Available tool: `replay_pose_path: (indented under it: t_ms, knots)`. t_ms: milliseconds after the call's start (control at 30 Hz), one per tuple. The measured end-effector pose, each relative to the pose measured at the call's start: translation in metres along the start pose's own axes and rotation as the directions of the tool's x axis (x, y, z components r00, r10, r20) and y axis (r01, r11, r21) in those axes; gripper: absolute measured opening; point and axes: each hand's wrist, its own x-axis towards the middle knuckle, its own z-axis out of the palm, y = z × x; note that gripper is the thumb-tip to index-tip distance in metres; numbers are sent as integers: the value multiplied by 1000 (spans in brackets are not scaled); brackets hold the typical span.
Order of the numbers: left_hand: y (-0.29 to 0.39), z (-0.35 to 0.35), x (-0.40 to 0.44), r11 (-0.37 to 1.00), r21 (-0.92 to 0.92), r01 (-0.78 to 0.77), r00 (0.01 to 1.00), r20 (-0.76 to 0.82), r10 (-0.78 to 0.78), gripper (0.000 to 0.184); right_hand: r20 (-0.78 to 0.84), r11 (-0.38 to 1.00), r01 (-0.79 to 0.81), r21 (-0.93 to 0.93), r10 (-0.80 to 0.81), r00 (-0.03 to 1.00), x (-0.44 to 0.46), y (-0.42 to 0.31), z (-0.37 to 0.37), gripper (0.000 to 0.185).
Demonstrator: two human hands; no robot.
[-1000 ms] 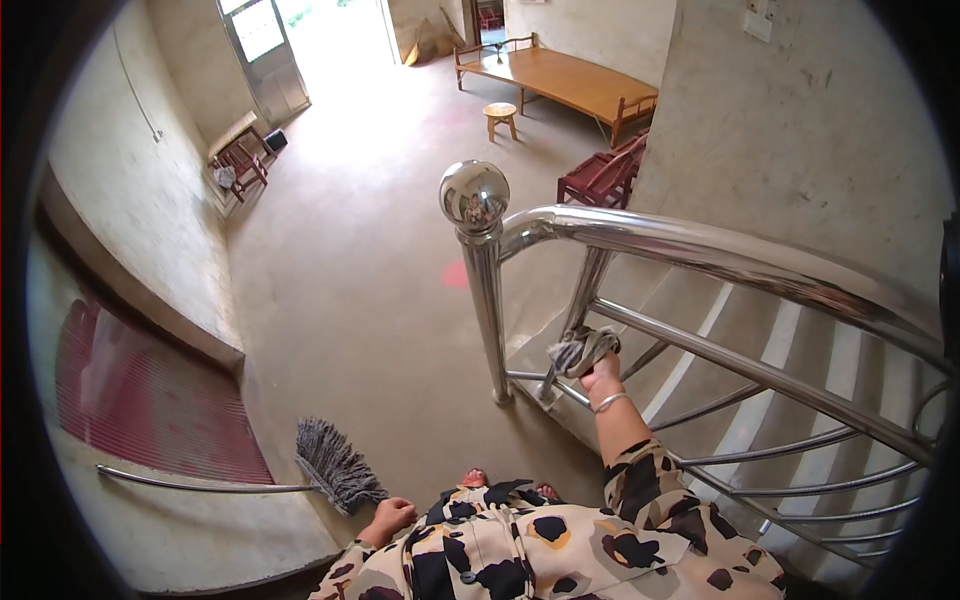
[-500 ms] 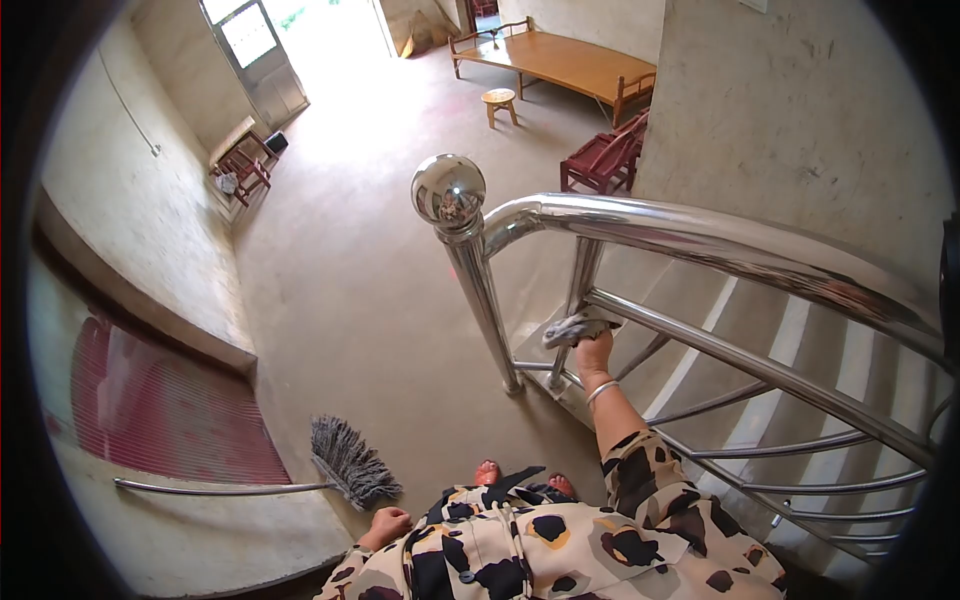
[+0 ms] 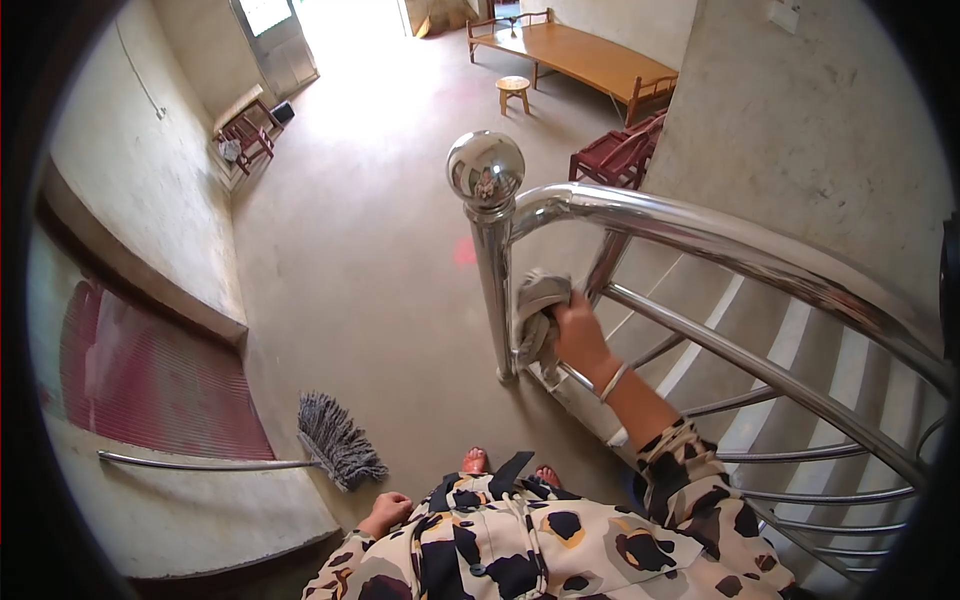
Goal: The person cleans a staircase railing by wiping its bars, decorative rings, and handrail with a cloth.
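My right hand (image 3: 584, 338) is closed on a crumpled grey cloth (image 3: 540, 305). The cloth hangs beside the lower part of the shiny metal newel post (image 3: 490, 270) and seems to touch it, left of the upright bar of the stair railing (image 3: 740, 240). A polished metal ball (image 3: 485, 170) tops the post. Low at my left side, my left hand (image 3: 387, 512) is curled into a loose fist, with nothing visible in it. Just beyond it a grey string mop (image 3: 338, 440) leans by the wall, its metal handle pointing left.
Stairs (image 3: 760, 330) with pale stripes run behind the railing on the right. Farther off are a wooden daybed (image 3: 580, 58), a small round stool (image 3: 513, 90), a dark red chair (image 3: 615, 160) and another chair (image 3: 245, 140) by the left wall.
My right hand has brought the cloth from the railing's upright bar leftward to the newel post, and the cloth now hangs lower. The view has shifted slightly. My left hand stays curled.
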Motion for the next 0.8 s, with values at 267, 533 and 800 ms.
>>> replay_pose_path:
  t_ms: [267, 533, 800]
  knots:
    - [19, -6, -5, 997, -68, 31, 999, 11, -30, 16, 558, 507, 369, -779, 293, 777, 46, 2, 9, 31]
    - [-10, 5, -6, 982, -188, -20, 1000, -24, 15, 14, 740, 909, -8, -417, 344, 577, -33, 48, 99, 29]
    - [-37, -12, -19, 989, 10, 147, 989, -35, -146, 15, -93, 787, -208, 581, 318, 944, 52, -33, 27, 27]
